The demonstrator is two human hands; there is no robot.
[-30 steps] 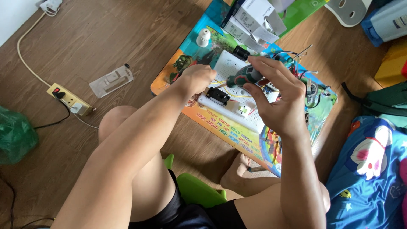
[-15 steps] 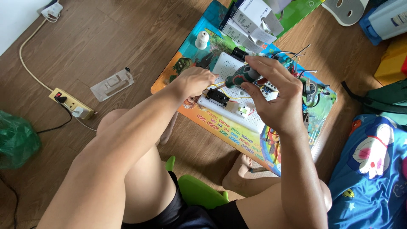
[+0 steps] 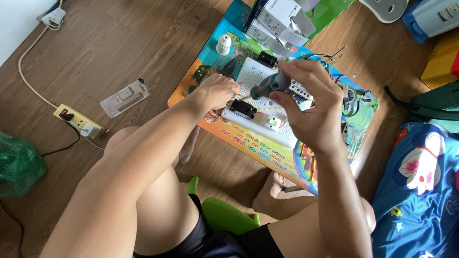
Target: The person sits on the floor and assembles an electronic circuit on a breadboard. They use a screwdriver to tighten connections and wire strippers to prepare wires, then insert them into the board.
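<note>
Wooden floor (image 3: 143, 43). Yellow power strip (image 3: 79, 120) at left, black plug in it, pale cable (image 3: 26, 67) running to the wall. Clear plastic packaging (image 3: 124, 98) lies flat nearby. Green bag (image 3: 19, 165) at left edge. White boxes (image 3: 279, 19) up top; blue cartoon-print cloth (image 3: 420, 186) at right.

Wooden floor (image 3: 143, 43) carries a colourful mat (image 3: 282, 160); far left a power strip (image 3: 79, 122), beside it a clear plastic package (image 3: 124, 98); green bag (image 3: 19, 165) at left edge.
</note>
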